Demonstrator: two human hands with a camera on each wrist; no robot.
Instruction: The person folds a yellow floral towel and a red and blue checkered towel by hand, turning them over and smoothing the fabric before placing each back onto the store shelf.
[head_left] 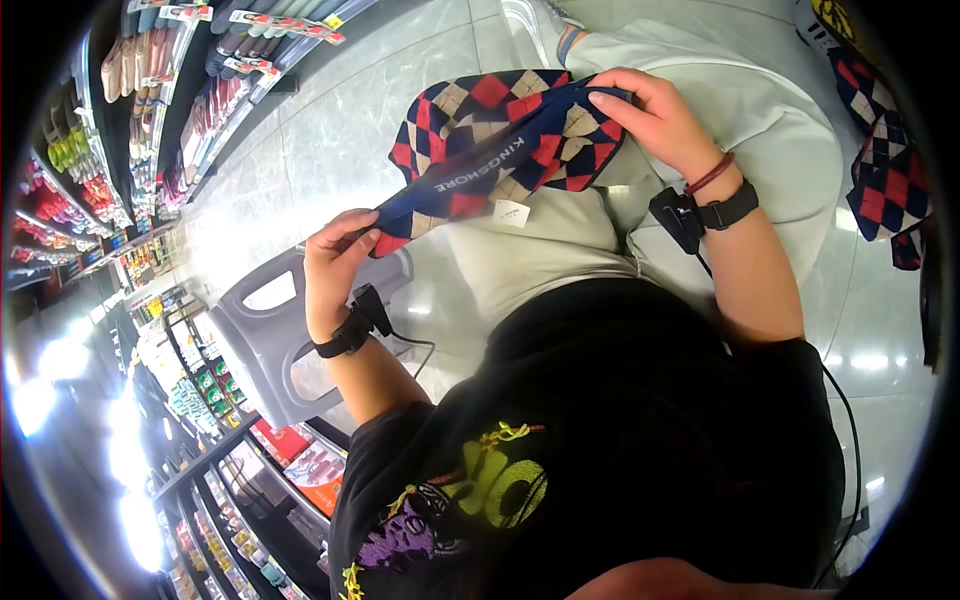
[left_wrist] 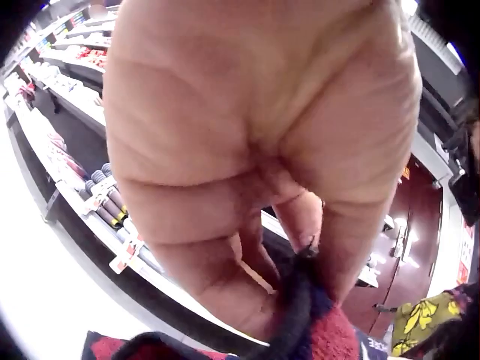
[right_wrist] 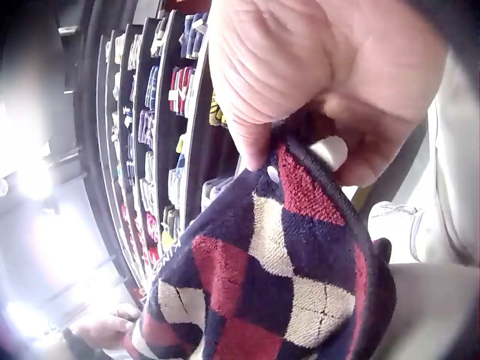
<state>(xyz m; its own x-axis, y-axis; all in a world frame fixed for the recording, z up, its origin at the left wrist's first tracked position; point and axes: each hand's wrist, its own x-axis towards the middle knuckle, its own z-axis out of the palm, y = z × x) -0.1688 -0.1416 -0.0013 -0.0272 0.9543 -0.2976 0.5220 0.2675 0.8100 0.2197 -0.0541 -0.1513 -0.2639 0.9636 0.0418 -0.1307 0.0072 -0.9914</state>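
A navy, red and beige argyle towel (head_left: 490,100) is stretched between my two hands above the lap. Its plain navy band with pale lettering (head_left: 470,172) runs slantwise across it, and a small white tag (head_left: 511,213) hangs from the lower edge. My left hand (head_left: 335,250) pinches the near left end between thumb and fingers. At the far right end, my right hand (head_left: 660,115) grips the edge, thumb on top. In the right wrist view the towel's looped pile (right_wrist: 247,277) hangs from the right hand's fingers. The left wrist view shows just a bunched dark edge (left_wrist: 300,300) between the fingers.
A grey plastic stool (head_left: 285,330) stands on the tiled floor (head_left: 340,120) at the left. Shelves of packed goods (head_left: 150,100) line the left side. Another argyle cloth (head_left: 885,170) hangs at the far right. Pale trousers (head_left: 740,200) lie beneath the hands.
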